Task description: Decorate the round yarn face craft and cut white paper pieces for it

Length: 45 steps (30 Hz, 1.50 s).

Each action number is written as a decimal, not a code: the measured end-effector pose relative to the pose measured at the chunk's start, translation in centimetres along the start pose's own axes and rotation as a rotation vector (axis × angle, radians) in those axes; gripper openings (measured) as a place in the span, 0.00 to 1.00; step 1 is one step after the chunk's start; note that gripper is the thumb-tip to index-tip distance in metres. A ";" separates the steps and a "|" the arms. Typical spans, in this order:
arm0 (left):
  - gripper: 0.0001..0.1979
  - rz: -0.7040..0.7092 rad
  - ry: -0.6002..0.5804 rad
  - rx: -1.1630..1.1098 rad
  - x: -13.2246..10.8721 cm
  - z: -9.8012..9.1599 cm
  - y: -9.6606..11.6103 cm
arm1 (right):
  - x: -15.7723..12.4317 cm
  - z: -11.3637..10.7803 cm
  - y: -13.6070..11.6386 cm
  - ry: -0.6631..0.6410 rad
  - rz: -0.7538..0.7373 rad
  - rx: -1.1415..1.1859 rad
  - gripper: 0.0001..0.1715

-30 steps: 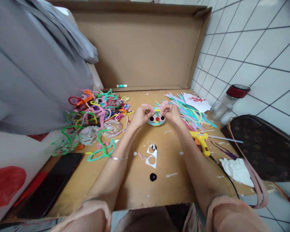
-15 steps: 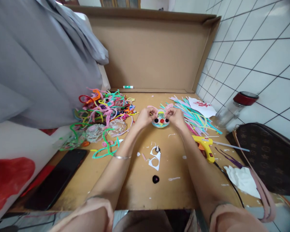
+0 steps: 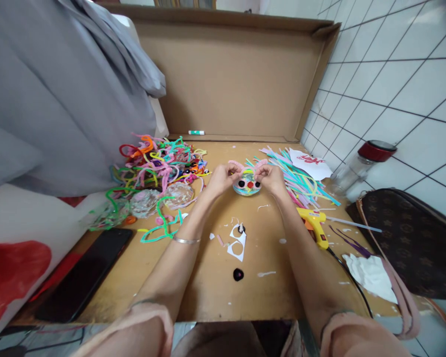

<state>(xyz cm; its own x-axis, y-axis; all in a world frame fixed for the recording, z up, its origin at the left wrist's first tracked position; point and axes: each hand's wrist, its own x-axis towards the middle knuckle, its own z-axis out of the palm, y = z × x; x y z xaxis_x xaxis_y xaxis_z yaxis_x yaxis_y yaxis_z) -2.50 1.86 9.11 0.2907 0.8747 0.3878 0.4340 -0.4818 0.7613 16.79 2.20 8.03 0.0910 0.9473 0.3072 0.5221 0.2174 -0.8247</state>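
A small round craft face (image 3: pixel 247 186) with two black eyes, a red nose and pink pipe-cleaner ears rests on the wooden table (image 3: pixel 208 282) near its middle. My left hand (image 3: pixel 223 177) pinches its left ear, fingers closed. Its right ear is pinched by my right hand (image 3: pixel 270 177), fingers also closed. A tangled heap of coloured pipe cleaners (image 3: pixel 159 163) lies to the left of the hands. Straight pipe cleaners (image 3: pixel 301 181) lie in a bundle to the right.
A yellow glue gun (image 3: pixel 314 225) lies right of my right arm, its cord running to the table edge. White paper cut-outs (image 3: pixel 238 243) and a black blob (image 3: pixel 238 274) lie between my arms. A black phone (image 3: pixel 85 272) lies front left; a red-lidded jar (image 3: pixel 357 166) and brown bag (image 3: pixel 412 243) stand right. A cardboard panel (image 3: pixel 238 79) stands behind.
The view has shifted slightly; both hands stay pinched on the craft face's ears with only small finger movements.
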 end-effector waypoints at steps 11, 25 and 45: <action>0.10 0.043 0.048 0.016 -0.2 1.1 0.7 | 0.0 -0.2 -0.2 0.009 0.024 -0.016 0.03; 0.10 0.037 0.088 0.030 -0.1 1.8 0.9 | -0.3 -0.5 -1.0 -0.003 0.049 -0.039 0.03; 0.10 0.081 0.144 -0.026 0.0 2.3 0.5 | -0.8 -0.7 -1.3 0.025 0.037 -0.042 0.06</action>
<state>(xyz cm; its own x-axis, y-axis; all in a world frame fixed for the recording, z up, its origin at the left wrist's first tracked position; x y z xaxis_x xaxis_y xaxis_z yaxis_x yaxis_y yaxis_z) -0.27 1.47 8.29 0.1981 0.8325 0.5174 0.3915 -0.5511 0.7369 16.62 1.04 9.19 0.1317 0.9483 0.2887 0.5526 0.1715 -0.8156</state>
